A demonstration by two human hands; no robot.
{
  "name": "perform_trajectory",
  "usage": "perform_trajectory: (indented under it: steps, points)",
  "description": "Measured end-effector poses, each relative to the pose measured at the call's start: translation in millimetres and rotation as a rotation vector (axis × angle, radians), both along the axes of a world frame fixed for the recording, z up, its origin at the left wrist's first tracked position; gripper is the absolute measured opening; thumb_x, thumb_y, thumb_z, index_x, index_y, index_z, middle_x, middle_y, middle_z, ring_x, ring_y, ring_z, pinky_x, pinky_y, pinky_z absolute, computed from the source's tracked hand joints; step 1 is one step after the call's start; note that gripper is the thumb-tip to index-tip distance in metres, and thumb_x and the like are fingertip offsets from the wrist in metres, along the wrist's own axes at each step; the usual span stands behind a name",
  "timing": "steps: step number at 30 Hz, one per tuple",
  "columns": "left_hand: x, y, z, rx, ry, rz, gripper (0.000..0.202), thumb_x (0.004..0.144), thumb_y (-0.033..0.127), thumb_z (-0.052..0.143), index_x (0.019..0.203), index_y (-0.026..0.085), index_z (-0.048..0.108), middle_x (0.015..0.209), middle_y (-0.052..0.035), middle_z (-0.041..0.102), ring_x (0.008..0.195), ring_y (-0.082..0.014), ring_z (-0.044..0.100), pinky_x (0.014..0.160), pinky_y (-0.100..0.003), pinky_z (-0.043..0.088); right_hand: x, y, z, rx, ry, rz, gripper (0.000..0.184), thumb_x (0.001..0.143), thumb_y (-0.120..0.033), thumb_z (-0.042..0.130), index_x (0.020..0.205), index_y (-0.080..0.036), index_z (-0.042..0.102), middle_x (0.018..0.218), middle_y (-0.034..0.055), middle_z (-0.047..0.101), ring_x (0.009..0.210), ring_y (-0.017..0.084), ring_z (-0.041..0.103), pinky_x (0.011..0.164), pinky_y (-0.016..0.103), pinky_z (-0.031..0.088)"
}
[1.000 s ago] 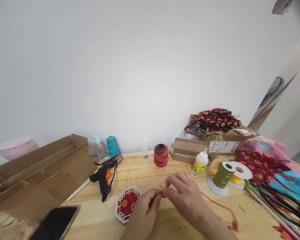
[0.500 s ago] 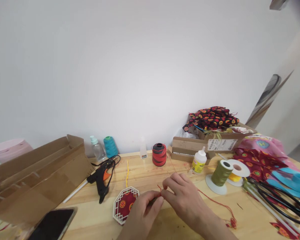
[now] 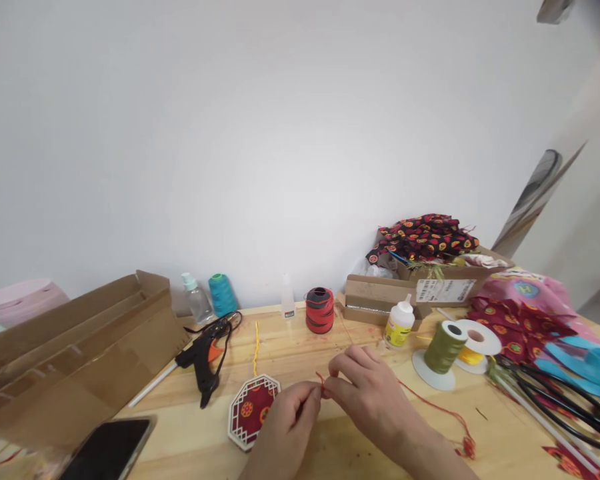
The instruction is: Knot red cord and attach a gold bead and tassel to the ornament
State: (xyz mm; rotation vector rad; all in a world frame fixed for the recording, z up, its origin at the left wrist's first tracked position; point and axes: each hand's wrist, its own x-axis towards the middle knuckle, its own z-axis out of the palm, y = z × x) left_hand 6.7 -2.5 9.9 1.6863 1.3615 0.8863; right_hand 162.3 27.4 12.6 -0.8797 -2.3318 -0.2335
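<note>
Nearby, hands (image 3: pixel 286 423) pinch red thread (image 3: pixel 321 381) beside an octagonal coaster (image 3: pixel 253 412).

Head-worn camera looks forward and down; table (image 3: pixel 290 347) near.

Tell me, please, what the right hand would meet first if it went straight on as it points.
The left hand: the right hand points left, and they meet on the red thread. Beyond, probably the coaster, though depth is unclear.
</note>
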Motion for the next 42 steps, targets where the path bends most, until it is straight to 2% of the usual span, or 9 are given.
perform_trajectory:
  steps: [8, 13, 19, 22, 25, 32, 36, 38, 42]
  points:
    - [1.1, 1.3, 3.4, -0.002, -0.024, -0.025, 0.033, 0.085, 0.034, 0.034, 0.081, 0.016, 0.062, 0.066, -0.0008, 0.054, 0.065, -0.0163, 0.046, 0.061, -0.023, 0.035, -2.3, -1.6, 9.0, -0.033, 0.088, -0.008, 0.008, 0.077, -0.021, 0.058, 0.069, -0.021, 0.061, 0.071, 0.0, 0.058, 0.065, 0.013, 0.043, 0.055, 0.025, 0.03]
    - [0.8, 0.5, 0.5, -0.064, -0.14, -0.005, 0.035, 0.083, 0.04, 0.038, 0.065, 0.017, 0.056, 0.058, 0.003, 0.043, 0.06, -0.0141, 0.04, 0.057, -0.023, 0.032, -2.4, -3.3, 13.1, -0.102, 0.138, 0.003, 0.01, 0.077, -0.019, 0.056, 0.07, -0.021, 0.063, 0.071, 0.0016, 0.058, 0.064, 0.014, 0.044, 0.054, 0.025, 0.032]
    - [-2.9, 0.9, 1.0, -0.272, -0.346, 0.017, 0.044, 0.079, 0.049, 0.038, 0.081, 0.014, 0.063, 0.055, 0.0046, 0.038, 0.052, -0.0115, 0.034, 0.052, -0.022, 0.03, -0.2, -1.0, 13.6, -0.469, 0.426, -0.017, 0.013, 0.074, -0.014, 0.055, 0.063, -0.018, 0.06, 0.066, 0.0007, 0.056, 0.066, 0.014, 0.049, 0.06, 0.026, 0.038]
    - [-3.2, 3.2, 1.9, -0.208, -0.328, -0.009, 0.041, 0.077, 0.047, 0.045, 0.079, 0.012, 0.066, 0.052, 0.0051, 0.038, 0.051, -0.0108, 0.035, 0.052, -0.022, 0.031, 1.1, 0.7, 12.0, -0.623, 0.518, -0.077, 0.013, 0.072, -0.013, 0.054, 0.06, -0.018, 0.057, 0.063, -0.0008, 0.055, 0.062, 0.013, 0.047, 0.057, 0.025, 0.038]
    - [-3.2, 5.9, 0.3, -0.123, -0.23, 0.031, 0.035, 0.076, 0.042, 0.049, 0.077, 0.013, 0.068, 0.053, 0.0029, 0.048, 0.056, -0.0131, 0.044, 0.056, -0.022, 0.035, 1.6, 0.2, 12.2, -0.705, 0.569, -0.092, 0.014, 0.071, -0.013, 0.053, 0.058, -0.017, 0.054, 0.063, -0.001, 0.054, 0.058, 0.012, 0.045, 0.054, 0.024, 0.038]
    - [-4.1, 5.7, -3.2, -0.038, -0.187, 0.063, 0.029, 0.079, 0.037, 0.047, 0.079, 0.016, 0.067, 0.071, -0.0025, 0.065, 0.073, -0.0193, 0.055, 0.068, -0.026, 0.04, -3.1, -13.3, 22.2, -0.555, 0.557, 0.135, 0.011, 0.074, -0.017, 0.054, 0.063, -0.018, 0.055, 0.068, 0.001, 0.054, 0.068, 0.014, 0.051, 0.064, 0.027, 0.041]
    - [-1.8, 3.8, -3.4, -0.082, -0.322, 0.084, 0.032, 0.079, 0.041, 0.046, 0.073, 0.015, 0.064, 0.068, -0.002, 0.062, 0.069, -0.0174, 0.053, 0.064, -0.024, 0.04, -3.2, -18.7, 28.4, -0.503, 0.436, 0.398, 0.023, 0.08, -0.036, 0.05, 0.068, -0.02, 0.061, 0.071, 0.0023, 0.057, 0.071, 0.015, 0.051, 0.068, 0.029, 0.041]
    - [-0.7, 3.4, -3.1, -0.11, -0.344, 0.109, 0.032, 0.077, 0.042, 0.048, 0.075, 0.015, 0.065, 0.062, 0.0004, 0.056, 0.061, -0.014, 0.049, 0.058, -0.022, 0.038, -1.3, -17.4, 29.0, -0.486, 0.506, 0.377, 0.03, 0.082, -0.038, 0.047, 0.063, -0.019, 0.06, 0.065, 0.0017, 0.055, 0.066, 0.014, 0.05, 0.063, 0.028, 0.041]
    - [0.1, 3.6, -3.1, -0.16, -0.368, 0.12, 0.035, 0.075, 0.045, 0.05, 0.079, 0.013, 0.066, 0.048, 0.0069, 0.035, 0.044, -0.0079, 0.029, 0.043, -0.019, 0.027, 2.3, -11.2, 24.4, -0.399, 0.602, 0.15, 0.018, 0.078, -0.025, 0.055, 0.061, -0.019, 0.057, 0.063, 0.0005, 0.053, 0.063, 0.014, 0.049, 0.059, 0.028, 0.039]
